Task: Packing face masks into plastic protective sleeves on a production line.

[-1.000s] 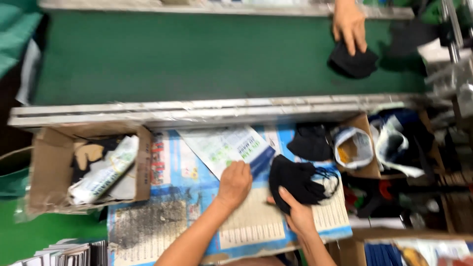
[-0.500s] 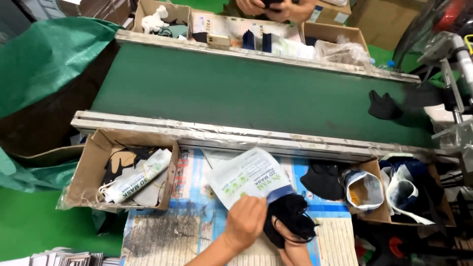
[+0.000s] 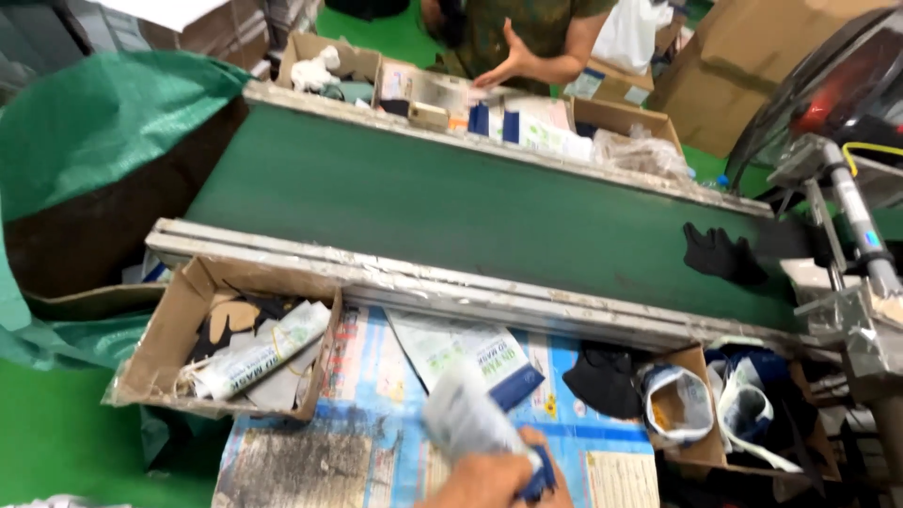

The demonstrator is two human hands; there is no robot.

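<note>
Hand [image 3: 489, 480] cut off by bottom edge; held pouch [image 3: 466, 419] motion-blurred. Co-worker at top centre cropped above chest.

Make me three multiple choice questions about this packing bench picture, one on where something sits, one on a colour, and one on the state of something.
1. Where does the black item lie?
A. on the conveyor belt near its right end
B. in the cardboard box at the left
C. in the hand at the bottom

2. What colour is the conveyor belt?
A. blue
B. green
C. grey

3. How is the cardboard box at the left?
A. taped shut
B. folded flat
C. open on top, with things inside

Answers: 1 A, it rests alone on the belt close to the machine at the right. 2 B, the long surface between the metal rails is dark green. 3 C, its flaps stand open and a white packet lies in it.
</note>
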